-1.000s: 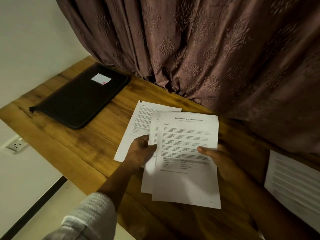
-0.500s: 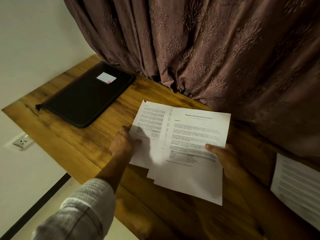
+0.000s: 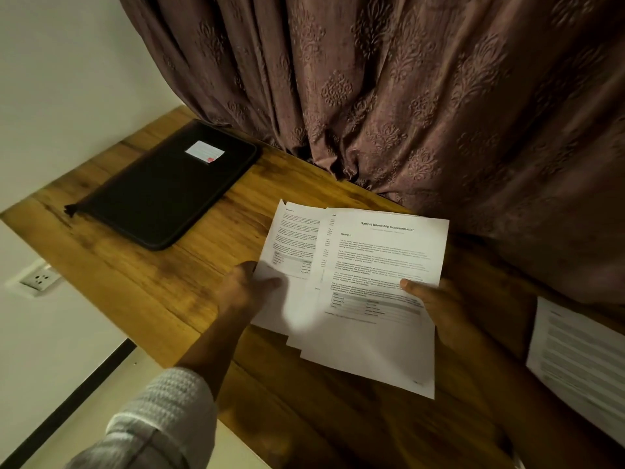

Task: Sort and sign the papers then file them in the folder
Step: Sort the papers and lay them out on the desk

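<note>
Papers fanned above desk, three sheets overlapping. Left hand pinches left sheet at its near edge, thumb on top. Right hand grips top sheet, headed "Sample Internship Documentation", thumb on its right side. Folder, black, closed, white label, lies flat far left on desk, well apart from papers. Another sheet lies at right. Curtain hangs at far edge.

White papers carry black print with a grey-banded table. The far left folder is black with a white, red-marked label. The counter shows golden-brown woodgrain; the curtain is mauve damask.
</note>
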